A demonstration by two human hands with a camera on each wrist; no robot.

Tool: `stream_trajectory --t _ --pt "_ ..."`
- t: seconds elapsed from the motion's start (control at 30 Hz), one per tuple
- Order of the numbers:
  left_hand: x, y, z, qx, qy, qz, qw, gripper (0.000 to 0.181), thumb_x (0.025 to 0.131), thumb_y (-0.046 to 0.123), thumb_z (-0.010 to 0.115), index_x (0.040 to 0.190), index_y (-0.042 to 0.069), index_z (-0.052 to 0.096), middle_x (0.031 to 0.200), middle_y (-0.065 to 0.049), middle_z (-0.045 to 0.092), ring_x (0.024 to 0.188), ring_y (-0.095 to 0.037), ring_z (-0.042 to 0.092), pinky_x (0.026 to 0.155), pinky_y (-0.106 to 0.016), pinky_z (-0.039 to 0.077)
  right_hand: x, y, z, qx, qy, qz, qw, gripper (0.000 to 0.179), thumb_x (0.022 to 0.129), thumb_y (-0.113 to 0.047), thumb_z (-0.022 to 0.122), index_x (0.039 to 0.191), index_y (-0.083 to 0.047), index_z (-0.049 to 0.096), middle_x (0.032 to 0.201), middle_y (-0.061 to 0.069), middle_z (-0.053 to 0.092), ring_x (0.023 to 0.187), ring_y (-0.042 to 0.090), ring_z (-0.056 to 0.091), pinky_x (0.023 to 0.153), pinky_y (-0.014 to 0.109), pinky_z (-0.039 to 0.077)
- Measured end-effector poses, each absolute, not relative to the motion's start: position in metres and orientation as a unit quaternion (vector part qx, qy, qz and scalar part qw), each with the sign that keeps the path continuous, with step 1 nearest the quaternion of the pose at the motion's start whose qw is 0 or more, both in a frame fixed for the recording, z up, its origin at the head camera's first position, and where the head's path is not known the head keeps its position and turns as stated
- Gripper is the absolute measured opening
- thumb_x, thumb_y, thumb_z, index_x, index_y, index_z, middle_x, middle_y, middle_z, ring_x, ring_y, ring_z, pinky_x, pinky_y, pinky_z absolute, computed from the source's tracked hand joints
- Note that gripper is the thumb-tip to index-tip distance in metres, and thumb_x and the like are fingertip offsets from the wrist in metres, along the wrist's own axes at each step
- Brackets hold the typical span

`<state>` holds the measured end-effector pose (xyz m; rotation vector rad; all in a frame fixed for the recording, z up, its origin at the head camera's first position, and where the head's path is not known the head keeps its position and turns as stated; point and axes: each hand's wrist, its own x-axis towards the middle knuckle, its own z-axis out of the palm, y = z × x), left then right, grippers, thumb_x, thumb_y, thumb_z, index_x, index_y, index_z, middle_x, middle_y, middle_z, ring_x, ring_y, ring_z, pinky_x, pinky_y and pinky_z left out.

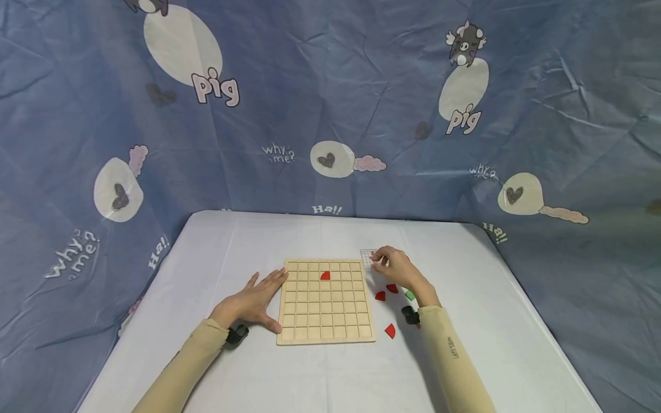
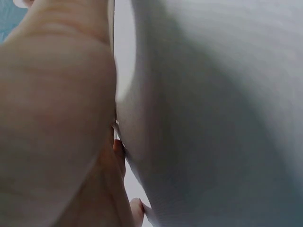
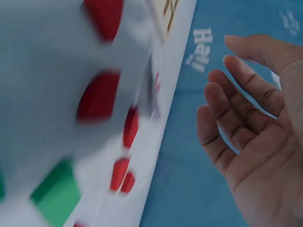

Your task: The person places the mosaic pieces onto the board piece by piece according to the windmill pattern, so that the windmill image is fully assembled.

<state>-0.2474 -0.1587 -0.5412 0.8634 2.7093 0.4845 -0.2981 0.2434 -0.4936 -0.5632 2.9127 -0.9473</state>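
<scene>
My left hand (image 1: 255, 301) rests at the left side of a square wooden grid board (image 1: 326, 317), fingers spread, with fingertips and thumb at its edge. One red quarter-circle piece (image 1: 325, 276) lies in a cell near the board's far side. Beyond the board's far right corner, my right hand (image 1: 396, 268) hovers over a small white card with a printed grid (image 1: 366, 257) and partly covers it. In the right wrist view this hand's thumb and fingers are loosely bent and apart, with nothing between them. The left wrist view shows mostly skin and the white tabletop.
Right of the board lie loose red pieces (image 1: 380, 296), one of them nearer the front (image 1: 390, 331). A green piece (image 1: 410, 295) sits beside my right wrist. Several more red pieces (image 3: 119, 173) appear in the right wrist view. A blue printed cloth (image 1: 320, 97) hangs behind the white table (image 1: 258, 235).
</scene>
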Motion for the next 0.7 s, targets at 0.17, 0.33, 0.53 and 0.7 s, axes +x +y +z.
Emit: stream_trajectory --t 0.17,0.33,0.53,0.7 --pt "-0.248 -0.159 -0.541 0.297 0.932 0.165 0.125 0.140 0.052 0.076 0.074 0.155 0.005 0.011 0.163 -0.014 0.006 0.150 -0.034 0.008 0.118 -0.063 0.000 -0.299 0.268 -0.501 -0.146 0.944 -0.297 0.000 0.017 0.090 -0.017 0.067 0.104 -0.007 0.067 0.095 0.003 0.065 0.083 0.015 0.058 0.069 0.030 0.049" --pt "-0.249 -0.160 -0.541 0.298 0.932 0.162 0.125 0.140 0.052 0.076 0.074 0.155 0.004 0.011 0.163 -0.014 0.006 0.150 -0.034 0.008 0.117 -0.064 0.000 -0.300 0.283 -0.510 -0.124 0.948 -0.292 0.014 0.020 0.089 -0.014 0.067 0.107 -0.005 0.067 0.096 0.005 0.066 0.084 0.016 0.059 0.071 0.030 0.050" --pt "-0.249 -0.161 -0.540 0.303 0.930 0.167 0.124 0.140 0.053 0.073 0.076 0.155 0.003 0.010 0.163 -0.016 0.005 0.150 -0.035 0.008 0.117 -0.065 0.000 -0.302 0.290 -0.514 -0.112 0.952 -0.281 0.035 0.023 0.089 -0.010 0.065 0.111 -0.003 0.067 0.101 0.009 0.066 0.086 0.017 0.058 0.073 0.031 0.050" --pt "-0.250 -0.160 -0.542 0.304 0.930 0.165 0.126 0.139 0.054 0.074 0.075 0.155 0.004 0.010 0.163 -0.015 0.005 0.150 -0.034 0.008 0.117 -0.064 0.000 -0.304 0.292 -0.516 -0.124 0.955 -0.267 0.032 0.024 0.088 -0.008 0.064 0.110 -0.002 0.067 0.102 0.010 0.064 0.083 0.017 0.055 0.070 0.030 0.048"
